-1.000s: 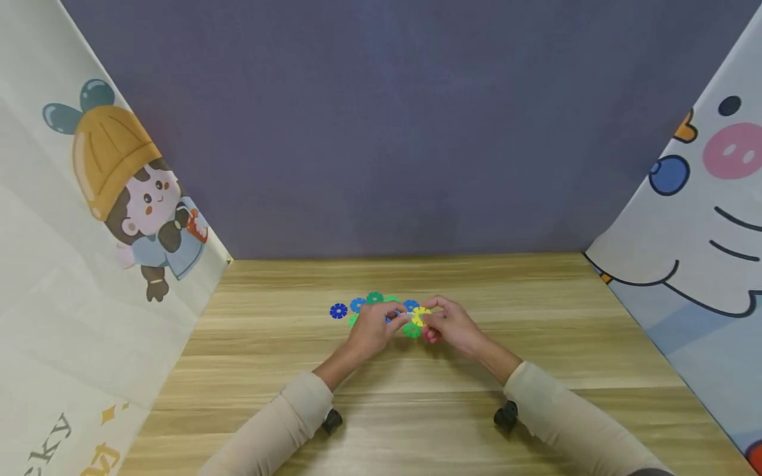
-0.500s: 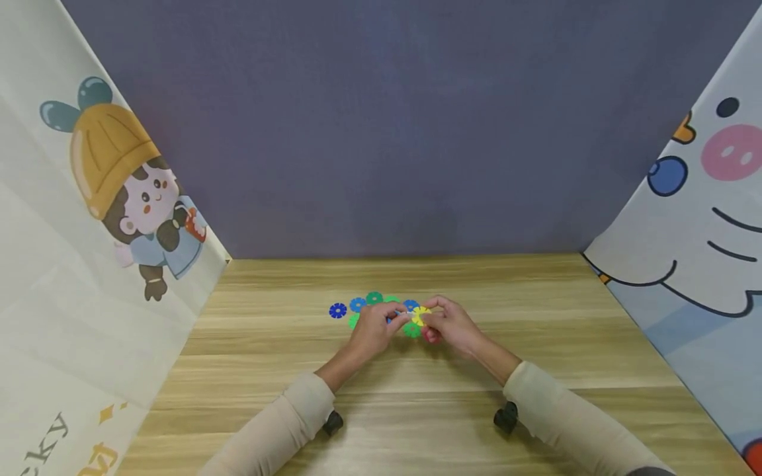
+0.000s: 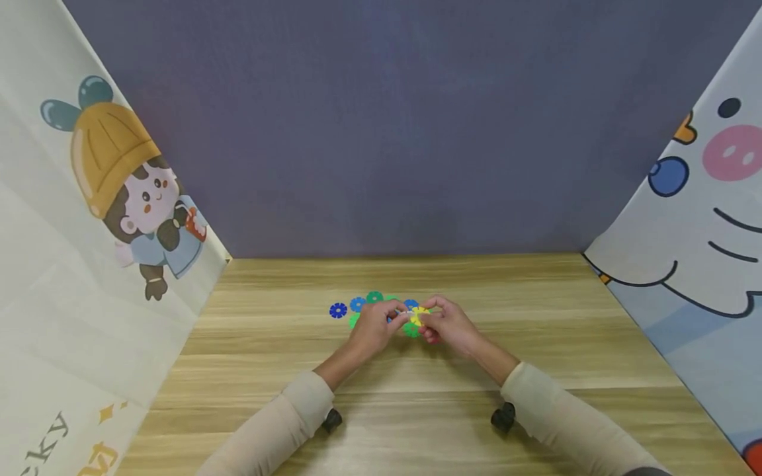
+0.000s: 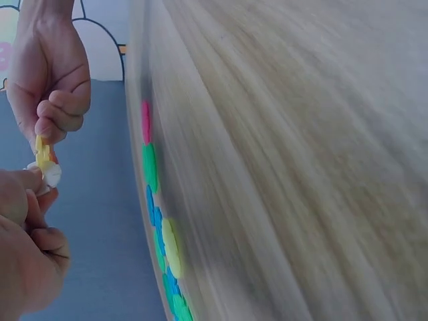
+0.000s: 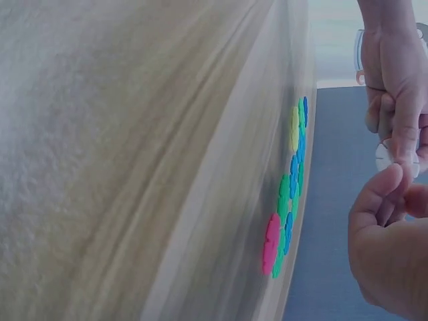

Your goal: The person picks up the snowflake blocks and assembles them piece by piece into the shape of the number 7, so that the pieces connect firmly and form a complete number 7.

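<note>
My left hand [image 3: 372, 328] pinches a white notched plastic disc [image 4: 51, 175] between thumb and fingers. Opposite it, the right hand [image 3: 455, 325] pinches a yellow notched disc [image 3: 419, 316] by its edge. In the left wrist view the two discs meet at an angle above the table; whether their slots interlock I cannot tell. The left fingers cover part of the white disc [image 5: 383, 155] in the right wrist view, where the right fingers hide the yellow one. Below the hands lie more notched discs, among them a green one [image 3: 412, 330] and a pink one [image 5: 271, 244].
Loose discs spread flat on the wooden table [image 3: 405, 410], including a dark blue one [image 3: 338, 311] at the left and a second yellow one [image 4: 171, 247]. A dark grey panel [image 3: 405, 132] rises behind, with printed cartoon panels at both sides.
The yellow disc has shifted very slightly left and turned a little in the right fingers. Both hands stay in nearly the same place.
</note>
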### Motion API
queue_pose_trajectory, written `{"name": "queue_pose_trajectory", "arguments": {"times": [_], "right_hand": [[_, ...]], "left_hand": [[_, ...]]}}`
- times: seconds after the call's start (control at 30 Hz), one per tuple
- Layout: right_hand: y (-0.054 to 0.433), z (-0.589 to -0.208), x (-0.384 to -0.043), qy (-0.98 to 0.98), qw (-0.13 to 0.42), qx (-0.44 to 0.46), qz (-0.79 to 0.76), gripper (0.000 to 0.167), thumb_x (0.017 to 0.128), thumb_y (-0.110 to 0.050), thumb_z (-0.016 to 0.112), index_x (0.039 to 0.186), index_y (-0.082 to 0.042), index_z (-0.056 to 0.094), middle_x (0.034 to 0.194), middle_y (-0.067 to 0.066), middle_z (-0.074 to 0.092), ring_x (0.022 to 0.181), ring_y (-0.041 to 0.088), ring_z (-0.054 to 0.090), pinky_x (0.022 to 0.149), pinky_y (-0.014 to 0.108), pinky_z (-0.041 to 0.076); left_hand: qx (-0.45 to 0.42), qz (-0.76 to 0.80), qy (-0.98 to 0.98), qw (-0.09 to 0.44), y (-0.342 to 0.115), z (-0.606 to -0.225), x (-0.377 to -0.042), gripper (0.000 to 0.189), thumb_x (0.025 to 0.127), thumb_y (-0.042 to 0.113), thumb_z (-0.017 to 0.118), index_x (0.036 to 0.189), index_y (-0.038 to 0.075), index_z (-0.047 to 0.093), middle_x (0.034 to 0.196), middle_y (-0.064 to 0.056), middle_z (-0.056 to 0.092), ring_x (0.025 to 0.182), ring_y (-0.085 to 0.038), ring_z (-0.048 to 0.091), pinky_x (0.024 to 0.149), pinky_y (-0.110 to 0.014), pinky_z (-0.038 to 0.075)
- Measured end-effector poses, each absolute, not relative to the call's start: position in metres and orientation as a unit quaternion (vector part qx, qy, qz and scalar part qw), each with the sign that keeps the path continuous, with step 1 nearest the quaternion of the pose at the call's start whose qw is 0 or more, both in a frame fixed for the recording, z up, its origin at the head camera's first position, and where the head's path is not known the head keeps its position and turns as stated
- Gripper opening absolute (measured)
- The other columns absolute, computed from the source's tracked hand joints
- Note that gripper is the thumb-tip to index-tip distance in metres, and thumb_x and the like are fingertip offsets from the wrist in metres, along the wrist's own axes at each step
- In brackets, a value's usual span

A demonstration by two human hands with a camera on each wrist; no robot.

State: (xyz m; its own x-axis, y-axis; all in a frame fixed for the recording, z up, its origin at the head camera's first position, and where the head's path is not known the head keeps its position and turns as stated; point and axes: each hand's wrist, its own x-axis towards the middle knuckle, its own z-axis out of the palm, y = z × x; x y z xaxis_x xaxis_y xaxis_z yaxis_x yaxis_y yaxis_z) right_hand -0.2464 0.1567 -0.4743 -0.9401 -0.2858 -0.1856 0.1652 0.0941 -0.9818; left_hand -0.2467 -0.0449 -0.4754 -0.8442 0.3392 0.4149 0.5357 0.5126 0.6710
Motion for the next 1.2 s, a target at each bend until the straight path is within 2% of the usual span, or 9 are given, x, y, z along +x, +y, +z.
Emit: {"name": "queue_pose_trajectory", "arguments": {"times": [0.23,0.53,0.8,0.9,1.0,1.2], "right_hand": [[0.157,-0.474,-0.247,0.742,0.175,-0.059,-0.645,0.032,0.102,-0.008,0.057,0.130,0.003,0.047,0.076,0.008,0.070,0.061,0.010,0.060,0.059,0.024,0.053],[0.163,-0.472,-0.249,0.759,0.178,-0.057,-0.623,0.029,0.103,-0.013,0.056,0.129,0.000,0.051,0.079,0.011,0.069,0.064,0.013,0.060,0.059,0.025,0.053],[0.176,-0.473,-0.254,0.789,0.156,-0.044,-0.593,0.035,0.105,-0.021,0.055,0.130,0.002,0.056,0.100,0.026,0.069,0.075,0.021,0.064,0.069,0.036,0.059],[0.180,-0.475,-0.256,0.797,0.155,-0.046,-0.582,0.033,0.104,-0.022,0.056,0.129,0.000,0.057,0.101,0.024,0.069,0.077,0.024,0.064,0.070,0.038,0.059],[0.182,-0.478,-0.258,0.807,0.153,-0.055,-0.568,0.028,0.103,-0.019,0.056,0.126,-0.001,0.059,0.094,0.021,0.067,0.076,0.024,0.062,0.068,0.035,0.058],[0.185,-0.486,-0.259,0.883,0.110,-0.124,-0.438,0.021,0.099,-0.011,0.060,0.117,-0.002,0.063,0.086,0.007,0.063,0.063,0.014,0.055,0.056,0.026,0.050]], "left_hand": [[-0.263,-0.393,-0.874,0.112,-0.050,-0.479,-0.249,0.009,0.096,0.021,0.072,0.094,0.013,0.072,0.080,0.000,0.073,0.068,-0.006,0.061,0.060,-0.017,0.050],[-0.271,-0.393,-0.874,0.090,-0.049,-0.476,-0.248,0.009,0.098,0.024,0.069,0.096,0.015,0.069,0.082,0.003,0.070,0.068,-0.006,0.055,0.061,-0.018,0.047],[-0.260,-0.404,-0.874,0.066,-0.053,-0.477,-0.248,0.011,0.100,0.027,0.066,0.098,0.017,0.070,0.082,0.005,0.069,0.069,-0.012,0.059,0.061,-0.019,0.049],[-0.258,-0.405,-0.875,0.063,-0.054,-0.479,-0.248,0.012,0.100,0.028,0.066,0.099,0.017,0.070,0.082,0.006,0.069,0.068,-0.010,0.058,0.060,-0.019,0.048],[-0.258,-0.403,-0.875,0.069,-0.055,-0.481,-0.248,0.011,0.099,0.027,0.067,0.098,0.016,0.070,0.081,0.007,0.069,0.066,-0.007,0.055,0.059,-0.019,0.047],[-0.256,-0.403,-0.874,0.085,-0.057,-0.484,-0.248,0.008,0.097,0.025,0.070,0.096,0.017,0.070,0.081,0.006,0.069,0.065,-0.002,0.051,0.059,-0.018,0.046]]}}
